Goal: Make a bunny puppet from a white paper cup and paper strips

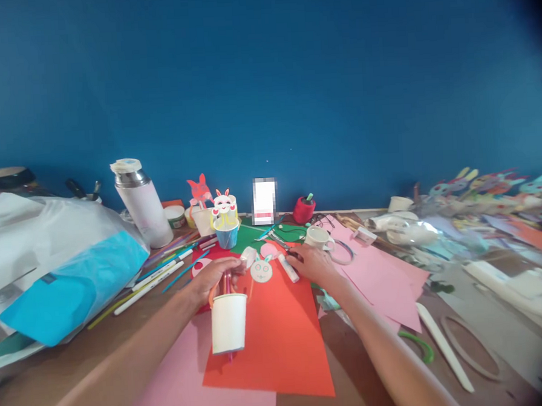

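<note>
My left hand (pixel 222 273) is closed around a pink stick that runs down through a white paper cup (pixel 229 325). The stick's lower end pokes out under the cup's base. Orange strips curve up from the cup's rim, and a round paper face with bunny ears (pixel 261 270) is beside one of them. My right hand (pixel 307 263) is at the far end of the red paper, fingers curled down at the handle end of the scissors (pixel 280 242). Just under those fingers lies a white glue stick (pixel 288 269). Red paper (pixel 278 342) spreads beneath the cup.
Left are a white flask (pixel 142 203), pens (pixel 148 285) and a plastic bag with blue paper (pixel 75 286). Decorated cups (pixel 227 234) stand behind my left hand. A mug (pixel 317 237), pink sheets (pixel 379 276) and a tape ring (pixel 342 252) lie right, near piled craft scraps (pixel 475 204).
</note>
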Demonstrator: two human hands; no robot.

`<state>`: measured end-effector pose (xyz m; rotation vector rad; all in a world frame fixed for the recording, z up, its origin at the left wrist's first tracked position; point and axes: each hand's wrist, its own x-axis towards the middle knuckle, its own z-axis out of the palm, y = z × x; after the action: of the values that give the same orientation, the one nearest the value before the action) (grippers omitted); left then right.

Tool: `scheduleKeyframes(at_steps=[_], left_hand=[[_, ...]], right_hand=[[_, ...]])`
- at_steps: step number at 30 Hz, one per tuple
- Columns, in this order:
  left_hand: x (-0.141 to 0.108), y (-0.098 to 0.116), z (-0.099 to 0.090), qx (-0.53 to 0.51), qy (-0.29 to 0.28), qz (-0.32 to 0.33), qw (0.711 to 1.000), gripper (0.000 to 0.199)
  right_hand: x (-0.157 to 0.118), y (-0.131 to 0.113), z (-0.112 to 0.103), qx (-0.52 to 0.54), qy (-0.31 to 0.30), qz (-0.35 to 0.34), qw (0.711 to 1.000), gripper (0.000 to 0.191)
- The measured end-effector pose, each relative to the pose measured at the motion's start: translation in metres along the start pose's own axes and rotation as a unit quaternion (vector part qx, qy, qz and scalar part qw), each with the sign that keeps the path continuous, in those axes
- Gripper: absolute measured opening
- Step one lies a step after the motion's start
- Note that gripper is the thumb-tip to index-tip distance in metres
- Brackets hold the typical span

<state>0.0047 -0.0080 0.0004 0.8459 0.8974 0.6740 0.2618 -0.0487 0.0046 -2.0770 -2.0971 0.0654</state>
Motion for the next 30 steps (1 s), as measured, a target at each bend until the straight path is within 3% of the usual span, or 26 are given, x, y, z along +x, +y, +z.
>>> scheduleKeyframes(at_steps=[9, 17, 26, 30], left_hand=[[-0.005, 0.004, 0.002, 0.028, -0.055, 0.021, 0.998, 0.015], [-0.004, 0.002, -0.003, 0.048, -0.119, 0.045, 0.991, 0.015], [-0.007, 0.008, -0.002, 0.073, -0.118, 0.043, 0.989, 0.018], [-0.006, 0.008, -0.002, 0.077, -0.114, 0.052, 0.989, 0.018]], right_hand=[[0.003, -0.005, -0.001, -0.066, -0.016, 0.065, 0.996, 0.034], [0.001, 0.003, 0.003, -0.082, -0.001, 0.063, 0.995, 0.036], [-0.001, 0.009, -0.008, -0.066, -0.052, 0.027, 0.996, 0.03], [-0.002, 0.02, -0.02, 0.015, -0.064, 0.035, 0.997, 0.025]])
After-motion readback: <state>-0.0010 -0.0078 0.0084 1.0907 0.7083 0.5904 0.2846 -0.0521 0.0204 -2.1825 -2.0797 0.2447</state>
